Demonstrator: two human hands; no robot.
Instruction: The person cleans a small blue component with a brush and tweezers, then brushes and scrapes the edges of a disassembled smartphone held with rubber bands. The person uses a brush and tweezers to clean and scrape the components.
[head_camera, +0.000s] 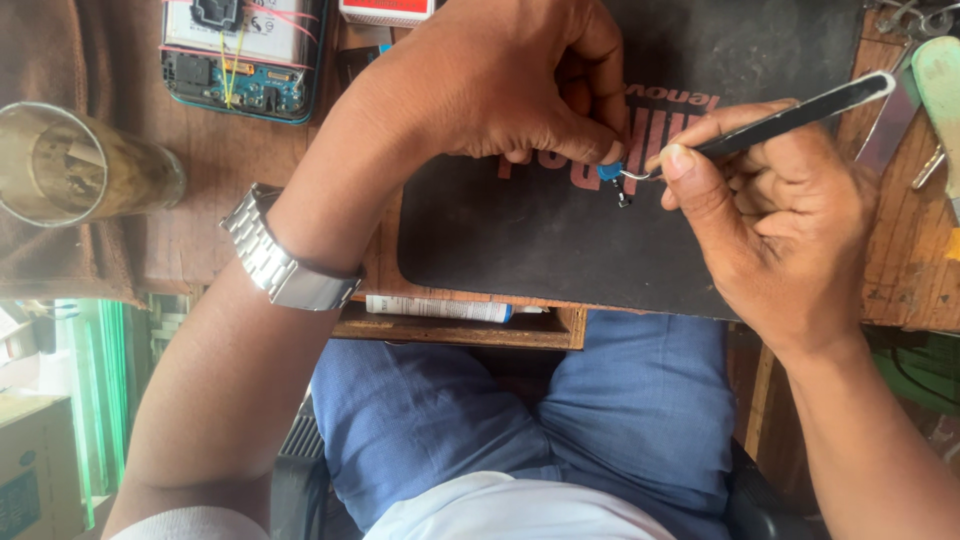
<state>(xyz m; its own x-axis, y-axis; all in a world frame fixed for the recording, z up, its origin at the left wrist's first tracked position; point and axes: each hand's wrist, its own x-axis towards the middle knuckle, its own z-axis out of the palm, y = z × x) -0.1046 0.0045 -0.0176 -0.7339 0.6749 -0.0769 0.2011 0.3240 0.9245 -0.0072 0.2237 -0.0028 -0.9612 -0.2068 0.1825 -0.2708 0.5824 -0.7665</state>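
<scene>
blue part (609, 171), a very small piece, sits pinched at the fingertips of the left hand (510, 85), held just above the black mat (520, 240) near its middle. the left hand is curled tight, thumb and forefinger closed narrow on the part, the other fingers folded in. the right hand (790, 225) grips black tweezers (790, 117) like a pen, fingers closed round the shaft, the tips meeting a small silvery bit right beside the blue part. whether the tweezers grip that bit or only touch it is too small to tell; a tiny dark piece hangs just below.

judging from this, the work is in its middle: the small part is already in hand and the tool is on it, so the picking up and lining up look done. the fine step at the tweezer tips seems in hand and not finished. an opened phone (245, 50) lies at the top left of the wooden bench (200, 160), back off and board showing, well apart from the hands, so nothing has gone back into it yet, and closing it is left too.

a metal cup (80, 165) lies on its side at the left on a brown cloth (60, 250). a white tube (435, 308) lies at the bench edge under the mat. a steel watch (285, 265) is on the left wrist.
</scene>
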